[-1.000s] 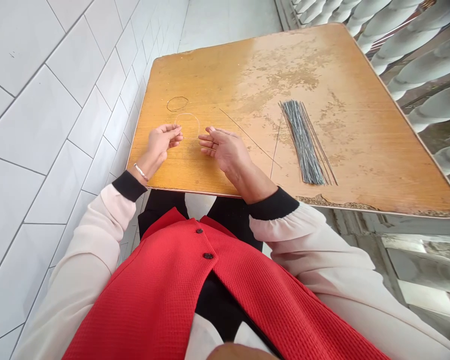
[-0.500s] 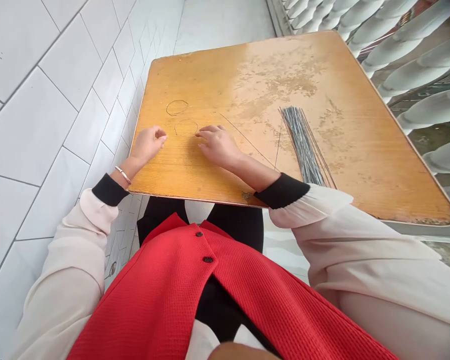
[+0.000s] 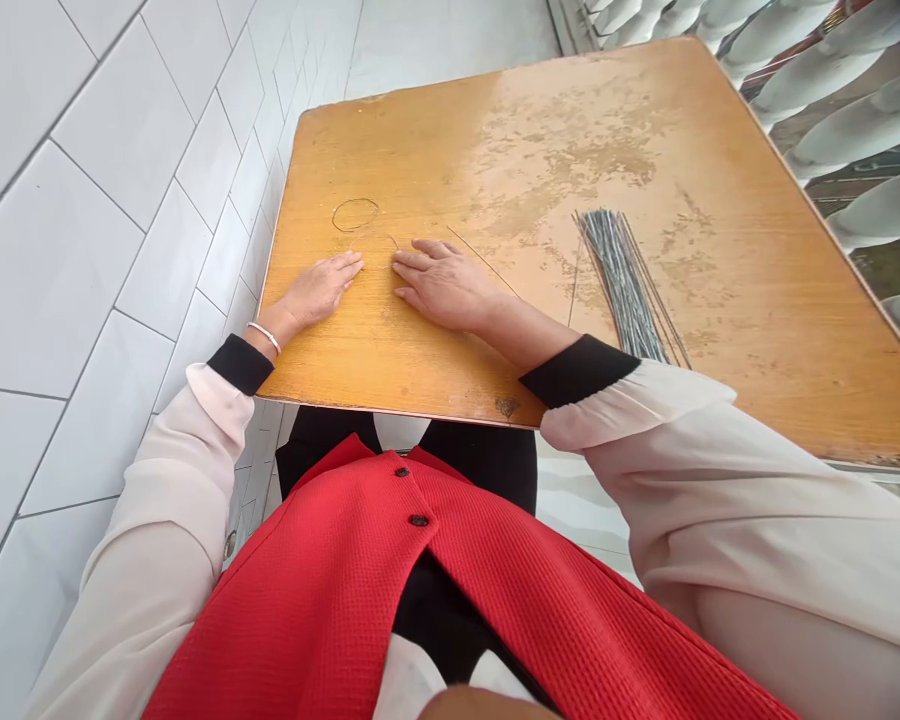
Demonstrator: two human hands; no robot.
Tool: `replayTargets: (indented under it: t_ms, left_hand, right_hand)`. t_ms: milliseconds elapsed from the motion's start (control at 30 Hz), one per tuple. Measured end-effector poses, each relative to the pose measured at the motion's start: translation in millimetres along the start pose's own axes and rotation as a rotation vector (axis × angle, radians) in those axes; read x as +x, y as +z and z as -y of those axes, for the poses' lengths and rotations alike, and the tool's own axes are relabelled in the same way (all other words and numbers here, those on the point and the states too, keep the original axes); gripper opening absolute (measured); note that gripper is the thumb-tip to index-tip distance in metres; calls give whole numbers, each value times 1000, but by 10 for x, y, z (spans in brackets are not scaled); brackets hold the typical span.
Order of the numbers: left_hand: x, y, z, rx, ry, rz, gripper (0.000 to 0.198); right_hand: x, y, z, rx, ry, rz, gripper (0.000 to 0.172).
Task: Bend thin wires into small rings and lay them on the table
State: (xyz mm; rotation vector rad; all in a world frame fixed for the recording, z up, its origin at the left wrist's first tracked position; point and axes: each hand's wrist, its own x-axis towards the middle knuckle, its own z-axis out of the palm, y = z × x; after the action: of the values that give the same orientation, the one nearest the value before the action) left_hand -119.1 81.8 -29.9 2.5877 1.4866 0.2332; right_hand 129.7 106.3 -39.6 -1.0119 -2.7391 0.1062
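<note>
My left hand (image 3: 321, 288) lies low over the left part of the wooden table (image 3: 435, 370), fingers stretched out and fairly flat, their tips beside one end of a thin curved wire (image 3: 396, 241). Across a small gap, my right hand (image 3: 446, 285) rests palm down with fingers spread, its fingertips at the wire's other end. Part of this wire is faint against the wood. Just beyond the hands lies a thin wire ring (image 3: 334, 215), touched by neither hand.
A bundle of grey wires (image 3: 622, 285) lies to the right, with several loose strands along it. One straight wire (image 3: 484, 262) runs diagonally beneath my right forearm. A white tiled wall (image 3: 150, 200) borders the left side; white balusters (image 3: 855, 135) stand beyond the table's right edge.
My left hand has moved right and its curled fingers have straightened and flattened beside the curved wire. My right hand has barely moved. The view has shifted slightly.
</note>
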Motion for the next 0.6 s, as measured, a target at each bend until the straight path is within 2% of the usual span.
replayTargets:
  t_ms: [167, 367, 467, 600]
  left_hand:
    - [9, 12, -175, 88, -72, 4, 50]
    - [45, -34, -379, 189, -156, 33, 49]
    - [60, -38, -427, 217, -180, 38, 51]
    - [82, 8, -414, 200, -197, -9, 50]
  right_hand:
    - [39, -52, -23, -14, 26, 18, 60]
    - [136, 44, 13, 2, -22, 45, 67]
    - [188, 56, -11, -20, -26, 55, 70]
    - [168, -24, 33, -22, 13, 2, 65]
